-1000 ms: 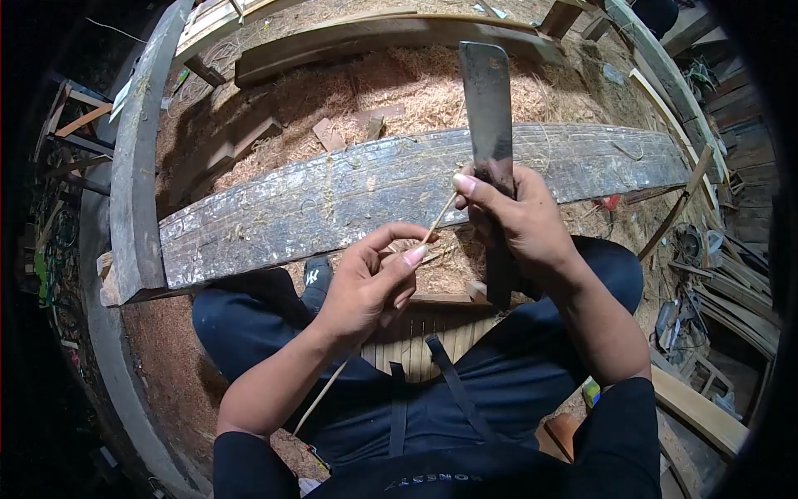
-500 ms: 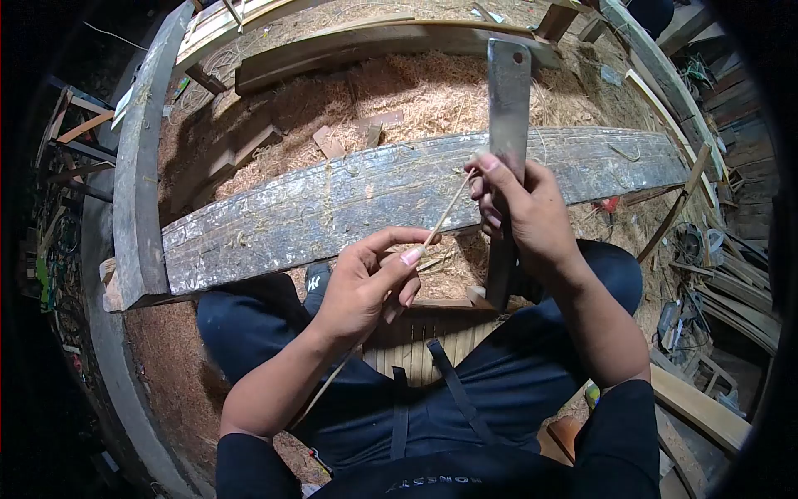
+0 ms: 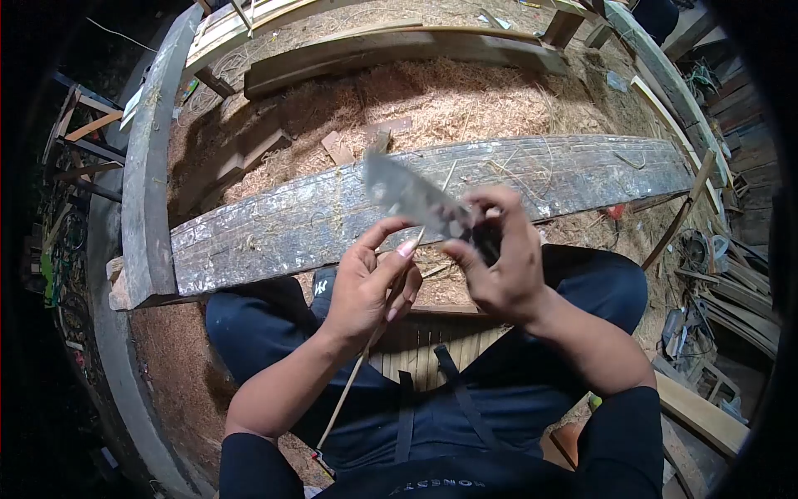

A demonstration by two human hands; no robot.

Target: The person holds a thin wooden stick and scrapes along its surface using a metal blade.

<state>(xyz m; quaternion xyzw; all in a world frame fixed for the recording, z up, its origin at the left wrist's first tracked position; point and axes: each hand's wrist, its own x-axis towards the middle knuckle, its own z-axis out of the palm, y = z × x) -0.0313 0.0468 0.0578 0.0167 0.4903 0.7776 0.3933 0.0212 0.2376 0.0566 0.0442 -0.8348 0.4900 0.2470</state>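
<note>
A thin pale strip (image 3: 352,391) runs from beside my lap up through the fingers of my left hand (image 3: 371,283), which pinches it between thumb and forefinger. My right hand (image 3: 503,262) is wrapped round the handle of a wide metal blade (image 3: 407,193), smeared by motion. The blade slants to the upper left, over the strip's upper part and close above my left fingertips. Behind both hands lies a worn, paint-flecked plank (image 3: 274,233).
Wood shavings (image 3: 432,100) cover the ground beyond the plank. A thick beam (image 3: 145,183) stands along the left. Thin wood strips (image 3: 740,308) and a long board (image 3: 702,416) lie at the right. Further boards (image 3: 399,51) cross the back.
The blade has swung from upright to a leftward slant across the strip. My right hand has turned and moved lower and slightly left. My left hand still pinches the strip.
</note>
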